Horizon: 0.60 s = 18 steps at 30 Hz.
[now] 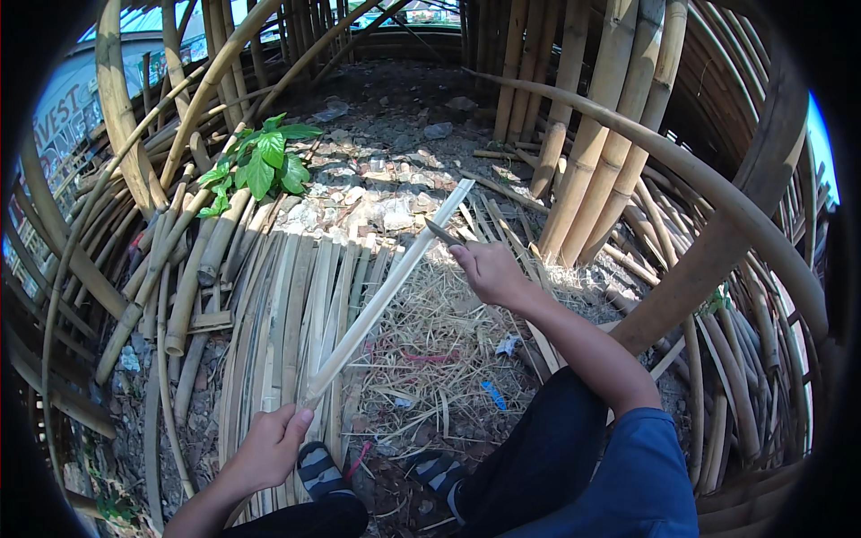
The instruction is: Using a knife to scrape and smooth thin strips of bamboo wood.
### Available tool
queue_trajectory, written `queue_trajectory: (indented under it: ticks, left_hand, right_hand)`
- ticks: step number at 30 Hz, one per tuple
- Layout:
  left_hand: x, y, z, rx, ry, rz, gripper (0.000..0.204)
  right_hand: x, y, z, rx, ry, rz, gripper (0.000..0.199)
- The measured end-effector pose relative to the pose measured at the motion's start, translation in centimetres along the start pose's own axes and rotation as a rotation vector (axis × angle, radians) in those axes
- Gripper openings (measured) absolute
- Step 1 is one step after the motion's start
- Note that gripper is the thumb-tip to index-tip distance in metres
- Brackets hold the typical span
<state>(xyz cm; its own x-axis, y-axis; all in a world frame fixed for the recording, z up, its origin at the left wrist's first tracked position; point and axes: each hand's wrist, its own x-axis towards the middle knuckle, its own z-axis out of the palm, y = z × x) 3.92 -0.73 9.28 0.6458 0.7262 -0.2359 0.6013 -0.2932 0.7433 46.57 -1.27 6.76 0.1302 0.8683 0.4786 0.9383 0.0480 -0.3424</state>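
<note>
Bamboo slats (269, 296) and dry shavings (430, 350) carpet the ground at lower centre. Left hand (269, 446) clamps the near end of a pale bamboo strip (390, 287) running up to centre frame. Right hand (489, 272) grips a knife (442, 233) against it; a slip off the hard strip could send the blade toward the left hand.

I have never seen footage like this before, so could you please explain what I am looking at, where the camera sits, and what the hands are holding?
The one picture comes from a wide fisheye camera worn on a person's head, looking down, so straight edges bend near the rim. There is no machine, only two bare hands. The left hand grips the near end of a long pale bamboo strip. The right hand holds a knife against that strip. Below lie flat bamboo slats and dry shavings; whole bamboo poles lean at right, and a green plant grows at left.
</note>
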Motion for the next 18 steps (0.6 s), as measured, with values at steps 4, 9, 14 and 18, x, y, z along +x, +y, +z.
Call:
queue_trajectory:
  ticks: [4,9,14,18]
  left_hand:
    - [-0.3,1.2,-0.3,-0.019,-0.061,-0.035,0.046]
    - [-0.7,3.5,-1.4,0.107,-0.119,0.033,0.042]
    - [1.6,0.7,0.5,0.001,0.114,-0.061,0.041]
    - [2.6,1.1,0.5,0.110,0.166,-0.073,0.042]
  right_hand:
    - [1.7,6.1,-2.6,-0.055,0.079,0.329,0.061]
    - [-1.6,15.7,-3.2,0.034,0.408,0.768,0.073]
    - [-1.7,13.3,-5.2,0.618,0.714,0.963,0.059]
    - [-0.5,2.3,-3.3,0.792,0.571,0.638,0.048]
